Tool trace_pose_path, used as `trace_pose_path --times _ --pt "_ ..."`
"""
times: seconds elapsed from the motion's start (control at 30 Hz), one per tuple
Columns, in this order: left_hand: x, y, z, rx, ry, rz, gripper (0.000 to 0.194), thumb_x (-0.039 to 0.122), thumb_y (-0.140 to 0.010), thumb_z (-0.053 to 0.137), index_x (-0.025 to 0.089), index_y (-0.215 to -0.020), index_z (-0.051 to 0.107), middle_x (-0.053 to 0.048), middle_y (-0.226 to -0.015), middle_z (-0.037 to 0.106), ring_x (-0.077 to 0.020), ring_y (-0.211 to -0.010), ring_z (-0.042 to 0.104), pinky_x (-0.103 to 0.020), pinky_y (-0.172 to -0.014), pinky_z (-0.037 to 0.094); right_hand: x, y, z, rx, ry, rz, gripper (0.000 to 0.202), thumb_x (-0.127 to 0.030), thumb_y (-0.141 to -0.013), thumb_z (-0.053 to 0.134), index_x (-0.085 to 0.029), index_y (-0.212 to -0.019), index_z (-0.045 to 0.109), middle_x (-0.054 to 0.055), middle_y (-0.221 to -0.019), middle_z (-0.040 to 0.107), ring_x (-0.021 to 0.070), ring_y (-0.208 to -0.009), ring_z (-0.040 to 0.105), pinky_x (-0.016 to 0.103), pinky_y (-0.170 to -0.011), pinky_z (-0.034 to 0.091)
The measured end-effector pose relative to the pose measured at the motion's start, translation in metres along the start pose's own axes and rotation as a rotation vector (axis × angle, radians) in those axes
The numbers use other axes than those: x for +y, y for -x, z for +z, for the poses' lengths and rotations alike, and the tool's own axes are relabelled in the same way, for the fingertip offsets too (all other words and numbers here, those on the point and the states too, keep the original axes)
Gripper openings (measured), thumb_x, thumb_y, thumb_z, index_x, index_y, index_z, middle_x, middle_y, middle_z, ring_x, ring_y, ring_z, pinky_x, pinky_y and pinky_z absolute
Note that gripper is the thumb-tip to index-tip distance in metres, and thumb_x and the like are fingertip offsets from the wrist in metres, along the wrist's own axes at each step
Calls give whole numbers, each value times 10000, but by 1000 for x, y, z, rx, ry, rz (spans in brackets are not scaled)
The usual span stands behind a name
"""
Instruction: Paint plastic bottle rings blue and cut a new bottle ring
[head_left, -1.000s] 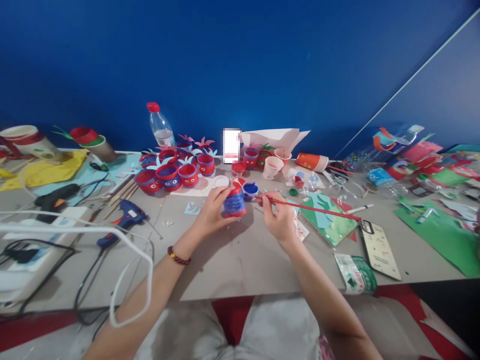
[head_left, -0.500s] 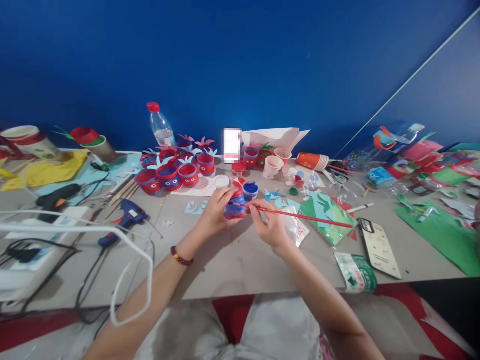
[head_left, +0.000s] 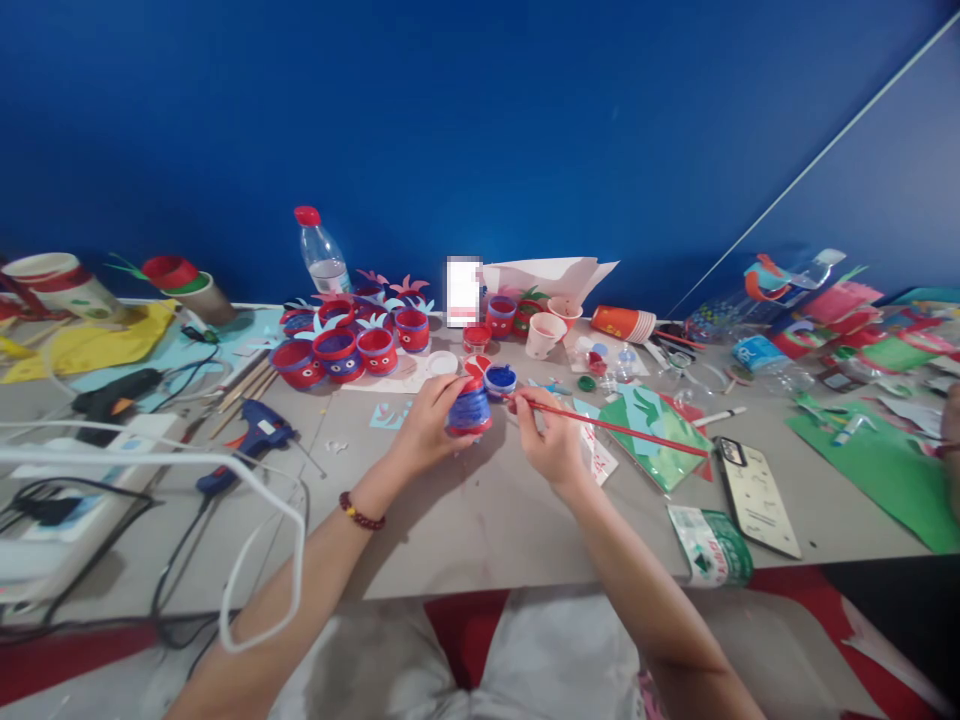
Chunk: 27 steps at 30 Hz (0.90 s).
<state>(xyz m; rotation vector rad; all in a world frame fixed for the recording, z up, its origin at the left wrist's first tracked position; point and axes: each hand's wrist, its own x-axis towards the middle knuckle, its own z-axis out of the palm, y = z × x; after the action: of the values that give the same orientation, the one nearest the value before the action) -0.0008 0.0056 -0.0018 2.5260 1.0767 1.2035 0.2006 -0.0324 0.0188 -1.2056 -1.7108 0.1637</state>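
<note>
My left hand (head_left: 429, 424) is closed around a small cup (head_left: 471, 411) painted red and blue. Between the fingers of my right hand (head_left: 551, 440) is a long red paintbrush (head_left: 615, 432), its handle pointing right. The brush tip is close to a small pot of blue paint (head_left: 500, 378), just right of the painted cup. Behind that cup lies a red-smeared lid (head_left: 477, 368), and a pot of red paint (head_left: 477, 338) stands farther back. Several painted cups with googly eyes and paper leaves, among them one red cup (head_left: 377, 350), stand to the left.
A blue glue gun (head_left: 255, 437) with cables and a white power strip (head_left: 82, 510) lie on the left. Pale paper cups (head_left: 545, 336) stand behind. On the right are green paper (head_left: 885, 480), a phone (head_left: 759, 497) and a green-white packet (head_left: 711, 545).
My right hand has drawn the brush away from the painted cup, to the right, toward the blue paint pot. My left hand still holds the cup in nearly the same place.
</note>
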Motion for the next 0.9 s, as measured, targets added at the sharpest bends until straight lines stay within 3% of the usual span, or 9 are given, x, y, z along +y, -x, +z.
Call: trace_pose_path --times 0.17,0.37,0.67,0.9 --pt "3 -1 1 33 2 58 721 195 -702 744 228 -1338 406 -120 -1211 542 -297 -1130 553 -479 -966 486 -8 4 2 -43 -94 -29 164 -252 -943 461 -222 -918 621 60 -854 714 202 -798 686 350 -751 552" --pt "1 1 6 22 15 54 778 189 -665 765 244 -1350 400 -119 -1254 540 -301 -1149 549 -487 -975 478 -11 4 2 -83 -305 92 192 -305 -948 479 -210 -869 626 44 -806 709 183 -740 694 313 -695 557" --pt "3 1 0 17 26 -17 715 240 -711 756 243 -1338 412 -119 -1255 526 -304 -1185 522 -493 -1013 454 -5 -5 -4 39 -120 48 163 -264 -928 479 -222 -858 620 41 -765 703 195 -726 679 325 -691 551" --pt "2 2 2 5 23 -24 722 245 -706 755 258 -1339 408 -108 -1249 522 -305 -1176 525 -500 -999 459 -2 0 1 11 -56 8 149 -240 -941 468 -223 -916 613 51 -854 711 202 -802 682 346 -755 548"
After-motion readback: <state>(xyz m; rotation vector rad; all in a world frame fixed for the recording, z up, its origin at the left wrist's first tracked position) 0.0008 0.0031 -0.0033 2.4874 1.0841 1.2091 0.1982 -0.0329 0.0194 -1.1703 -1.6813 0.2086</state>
